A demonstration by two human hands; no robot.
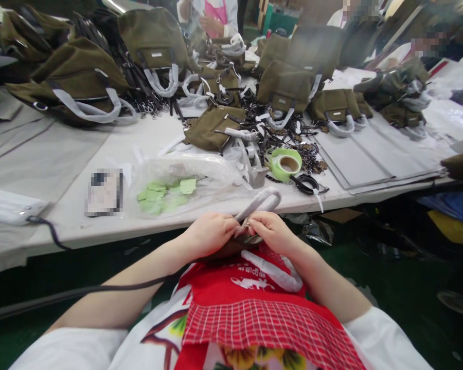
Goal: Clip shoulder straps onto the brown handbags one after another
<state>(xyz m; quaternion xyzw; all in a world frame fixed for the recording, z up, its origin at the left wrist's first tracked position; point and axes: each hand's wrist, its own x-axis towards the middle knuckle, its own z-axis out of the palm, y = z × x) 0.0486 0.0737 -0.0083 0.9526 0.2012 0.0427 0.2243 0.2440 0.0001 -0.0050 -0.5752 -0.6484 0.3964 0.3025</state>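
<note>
Close to my lap, an olive handbag [227, 250] is held up against the table's front edge, mostly hidden by my arms. My left hand [212, 232] closes on its top edge. Opposite it, my right hand [270, 230] pinches a small metal piece at the bag's opening; its exact kind is too small to tell. Both sets of fingertips nearly meet there. One wrapped grey handle [260, 201] arches up beyond my fingers, and another wrapped handle [273, 272] hangs down over my red apron [224, 288].
Several olive handbags [152, 38] with wrapped handles stand along the table [100, 139]. Before me lie a plastic bag [200, 167] of green slips [158, 194], a tape dispenser [250, 162], a green tape roll [287, 163], coiled black straps [306, 184] and a phone [105, 192]. Co-workers are behind.
</note>
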